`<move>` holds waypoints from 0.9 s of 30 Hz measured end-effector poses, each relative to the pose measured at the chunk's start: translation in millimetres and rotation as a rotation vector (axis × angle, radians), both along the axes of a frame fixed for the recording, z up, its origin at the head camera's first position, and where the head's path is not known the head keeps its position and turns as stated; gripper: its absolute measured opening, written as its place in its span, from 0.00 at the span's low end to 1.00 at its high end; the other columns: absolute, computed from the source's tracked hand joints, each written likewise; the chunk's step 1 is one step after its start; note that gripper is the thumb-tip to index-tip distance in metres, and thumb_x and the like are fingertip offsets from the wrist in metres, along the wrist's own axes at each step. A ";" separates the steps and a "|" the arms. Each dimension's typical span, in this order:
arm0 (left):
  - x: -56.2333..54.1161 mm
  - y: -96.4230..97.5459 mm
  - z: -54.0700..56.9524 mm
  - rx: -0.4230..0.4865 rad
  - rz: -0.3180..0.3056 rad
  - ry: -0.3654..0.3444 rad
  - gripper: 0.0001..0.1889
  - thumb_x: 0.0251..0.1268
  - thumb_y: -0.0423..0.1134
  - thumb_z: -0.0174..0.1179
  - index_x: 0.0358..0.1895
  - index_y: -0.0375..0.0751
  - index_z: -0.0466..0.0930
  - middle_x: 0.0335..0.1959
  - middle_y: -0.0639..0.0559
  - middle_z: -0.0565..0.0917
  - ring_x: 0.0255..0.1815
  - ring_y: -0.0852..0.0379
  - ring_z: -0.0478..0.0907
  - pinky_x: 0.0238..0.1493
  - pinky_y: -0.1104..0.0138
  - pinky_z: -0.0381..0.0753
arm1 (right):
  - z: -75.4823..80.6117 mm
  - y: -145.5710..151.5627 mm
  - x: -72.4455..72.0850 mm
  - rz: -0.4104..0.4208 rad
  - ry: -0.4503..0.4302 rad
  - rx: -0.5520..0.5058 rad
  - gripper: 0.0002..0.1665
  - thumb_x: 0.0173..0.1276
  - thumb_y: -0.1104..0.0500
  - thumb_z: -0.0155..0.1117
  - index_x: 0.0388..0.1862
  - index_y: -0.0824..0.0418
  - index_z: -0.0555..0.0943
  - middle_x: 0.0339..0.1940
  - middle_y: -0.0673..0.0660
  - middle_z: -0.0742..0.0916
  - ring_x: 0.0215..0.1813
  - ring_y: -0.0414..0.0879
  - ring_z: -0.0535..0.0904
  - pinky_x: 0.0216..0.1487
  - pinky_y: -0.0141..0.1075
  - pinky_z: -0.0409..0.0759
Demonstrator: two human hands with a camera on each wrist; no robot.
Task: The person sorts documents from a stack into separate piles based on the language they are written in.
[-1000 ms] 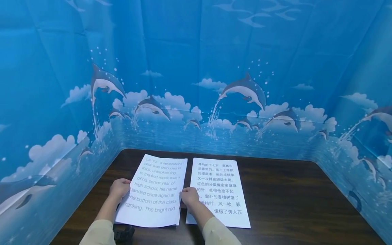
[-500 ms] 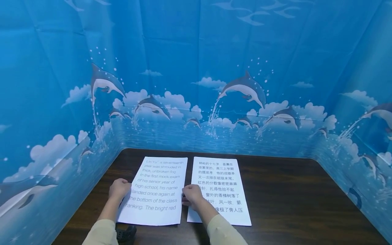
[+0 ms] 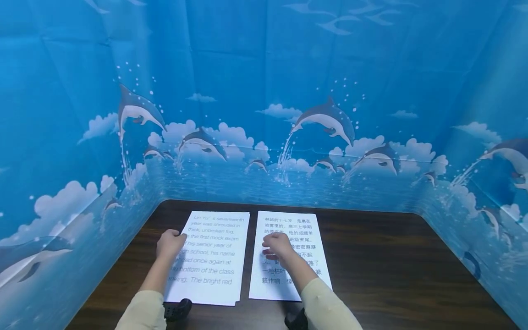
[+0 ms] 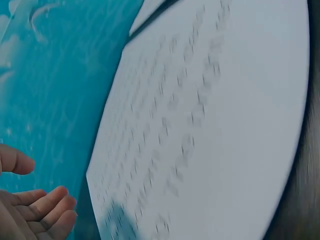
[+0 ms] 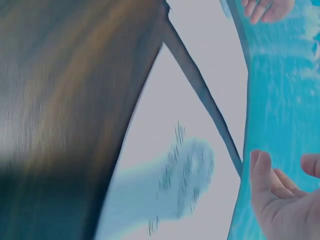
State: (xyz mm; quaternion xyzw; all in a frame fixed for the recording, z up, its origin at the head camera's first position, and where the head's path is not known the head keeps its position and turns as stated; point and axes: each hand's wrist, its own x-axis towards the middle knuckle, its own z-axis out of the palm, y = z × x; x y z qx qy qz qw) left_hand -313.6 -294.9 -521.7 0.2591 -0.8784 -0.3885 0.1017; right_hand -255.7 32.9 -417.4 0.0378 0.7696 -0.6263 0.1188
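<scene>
Two white printed sheets lie side by side on the table, English text on the left sheet (image 3: 210, 270) and Chinese text on the right sheet (image 3: 256, 282). A second paper edge peeks out along the right of the English sheet. Over its left margin is my left hand (image 3: 170, 244); in the left wrist view that hand (image 4: 37, 215) has thumb and fingers apart with nothing between them. My right hand (image 3: 279, 247) hovers over the Chinese sheet, hiding some characters and casting a shadow on it. In the right wrist view its loosely bent fingers (image 5: 261, 170) hold nothing.
The dark wood table (image 3: 383, 266) extends to the right of the papers. A blue dolphin-print curtain (image 3: 231, 91) encloses its back and sides. Black wrist-worn devices show under the left cuff (image 3: 178, 310) and the right cuff (image 3: 296, 319).
My right hand has left the English sheet's right edge and moved right, over the Chinese sheet. The left hand has let go and shifted up and right. The English sheet now lies flatter.
</scene>
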 end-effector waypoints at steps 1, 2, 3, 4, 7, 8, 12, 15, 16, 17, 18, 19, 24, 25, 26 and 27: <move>-4.2 4.3 -0.3 0.011 -0.007 0.013 0.27 0.59 0.51 0.44 0.55 0.33 0.62 0.46 0.35 0.69 0.44 0.38 0.67 0.43 0.46 0.64 | 0.6 5.3 -1.0 -0.002 0.007 0.005 0.19 0.60 0.60 0.50 0.46 0.73 0.71 0.35 0.62 0.79 0.35 0.52 0.78 0.34 0.41 0.77; -8.1 9.5 -0.5 0.024 -0.017 0.022 0.27 0.59 0.51 0.45 0.55 0.34 0.63 0.46 0.36 0.69 0.43 0.39 0.67 0.43 0.47 0.65 | 1.5 10.6 -2.2 -0.008 0.007 0.013 0.20 0.61 0.60 0.50 0.47 0.73 0.71 0.35 0.62 0.79 0.35 0.52 0.78 0.34 0.41 0.77; -12.0 15.3 -0.7 0.034 -0.030 0.032 0.26 0.59 0.51 0.45 0.54 0.35 0.64 0.44 0.37 0.70 0.43 0.41 0.68 0.42 0.48 0.67 | 2.4 16.0 -3.1 -0.014 0.011 0.015 0.20 0.61 0.60 0.50 0.47 0.73 0.70 0.36 0.62 0.79 0.36 0.53 0.78 0.35 0.41 0.77; -15.4 21.8 -0.1 0.040 -0.043 0.043 0.25 0.59 0.51 0.46 0.54 0.36 0.65 0.43 0.38 0.71 0.41 0.42 0.70 0.40 0.50 0.69 | 3.5 21.5 -3.9 -0.021 0.010 0.019 0.21 0.61 0.60 0.50 0.48 0.73 0.70 0.36 0.62 0.79 0.36 0.53 0.78 0.35 0.41 0.76; -21.2 44.1 4.8 0.085 -0.114 0.065 0.23 0.58 0.49 0.49 0.52 0.37 0.66 0.41 0.41 0.73 0.39 0.46 0.73 0.36 0.55 0.73 | 6.6 37.4 -5.6 -0.053 0.007 0.035 0.21 0.61 0.60 0.49 0.49 0.74 0.69 0.37 0.63 0.79 0.39 0.56 0.77 0.38 0.43 0.75; -21.7 52.1 7.1 0.112 -0.142 0.073 0.22 0.57 0.49 0.50 0.51 0.38 0.67 0.40 0.42 0.74 0.37 0.47 0.74 0.34 0.58 0.75 | 7.8 42.7 -6.2 -0.064 0.002 0.034 0.21 0.61 0.60 0.49 0.49 0.74 0.69 0.37 0.63 0.79 0.40 0.57 0.76 0.38 0.43 0.75; -7.0 89.5 36.1 0.240 -0.257 0.052 0.20 0.56 0.45 0.52 0.48 0.36 0.68 0.39 0.42 0.76 0.38 0.48 0.76 0.29 0.64 0.76 | 11.9 62.6 -7.9 -0.108 -0.005 0.047 0.21 0.61 0.61 0.49 0.50 0.74 0.69 0.39 0.65 0.78 0.42 0.58 0.75 0.41 0.46 0.73; 12.5 119.2 63.5 0.315 -0.286 0.020 0.18 0.56 0.42 0.53 0.47 0.35 0.70 0.38 0.43 0.77 0.38 0.48 0.76 0.32 0.57 0.76 | 13.4 76.3 -9.5 -0.152 -0.006 0.071 0.21 0.61 0.61 0.49 0.50 0.73 0.69 0.41 0.66 0.77 0.42 0.59 0.74 0.41 0.46 0.73; 19.0 127.7 71.7 0.334 -0.296 0.020 0.18 0.56 0.41 0.52 0.47 0.33 0.70 0.38 0.41 0.77 0.38 0.47 0.76 0.34 0.56 0.76 | 12.1 80.9 -10.4 -0.163 -0.001 0.086 0.21 0.62 0.60 0.49 0.50 0.73 0.69 0.41 0.66 0.77 0.43 0.59 0.74 0.41 0.47 0.73; 24.8 134.9 78.7 0.344 -0.305 0.020 0.17 0.56 0.40 0.52 0.46 0.32 0.70 0.37 0.41 0.77 0.38 0.47 0.76 0.35 0.54 0.75 | 5.2 87.2 -15.0 -0.169 0.004 0.103 0.22 0.63 0.59 0.49 0.51 0.73 0.68 0.41 0.66 0.77 0.42 0.59 0.74 0.40 0.47 0.73; 29.6 141.5 83.5 0.349 -0.300 0.018 0.16 0.56 0.39 0.52 0.45 0.33 0.70 0.36 0.42 0.77 0.37 0.47 0.76 0.36 0.55 0.75 | -2.5 93.1 -19.9 -0.184 0.006 0.118 0.22 0.63 0.58 0.49 0.51 0.72 0.68 0.41 0.66 0.77 0.42 0.58 0.74 0.39 0.47 0.73; 34.2 147.4 88.4 0.359 -0.307 0.020 0.16 0.56 0.38 0.52 0.45 0.31 0.70 0.36 0.41 0.77 0.37 0.47 0.76 0.37 0.54 0.74 | -9.8 98.5 -24.2 -0.206 0.007 0.133 0.22 0.63 0.58 0.50 0.51 0.71 0.68 0.41 0.65 0.77 0.41 0.57 0.74 0.37 0.46 0.74; 44.7 165.6 94.5 0.391 -0.349 0.007 0.15 0.56 0.36 0.51 0.44 0.28 0.70 0.34 0.41 0.77 0.35 0.49 0.76 0.34 0.62 0.76 | -61.1 129.5 -51.5 -0.292 0.027 0.209 0.22 0.61 0.53 0.52 0.49 0.67 0.70 0.39 0.61 0.77 0.37 0.51 0.75 0.30 0.39 0.74; 44.5 168.0 93.5 0.394 -0.359 0.010 0.16 0.55 0.35 0.51 0.44 0.27 0.70 0.34 0.41 0.77 0.34 0.49 0.76 0.33 0.62 0.76 | -69.3 135.0 -55.3 -0.305 0.031 0.220 0.22 0.61 0.52 0.52 0.49 0.67 0.71 0.39 0.60 0.78 0.37 0.51 0.75 0.30 0.38 0.73; 44.6 170.5 92.7 0.400 -0.365 0.009 0.16 0.55 0.35 0.51 0.44 0.27 0.70 0.33 0.41 0.76 0.34 0.49 0.76 0.33 0.61 0.76 | -78.4 140.9 -59.4 -0.308 0.040 0.228 0.23 0.61 0.51 0.52 0.49 0.67 0.71 0.39 0.61 0.78 0.37 0.52 0.75 0.31 0.40 0.73; 44.2 173.1 92.0 0.404 -0.374 0.011 0.16 0.55 0.35 0.51 0.44 0.26 0.70 0.33 0.41 0.76 0.33 0.48 0.76 0.33 0.61 0.76 | -86.5 146.3 -62.8 -0.316 0.039 0.240 0.23 0.61 0.51 0.52 0.48 0.66 0.71 0.38 0.60 0.78 0.36 0.52 0.74 0.31 0.40 0.73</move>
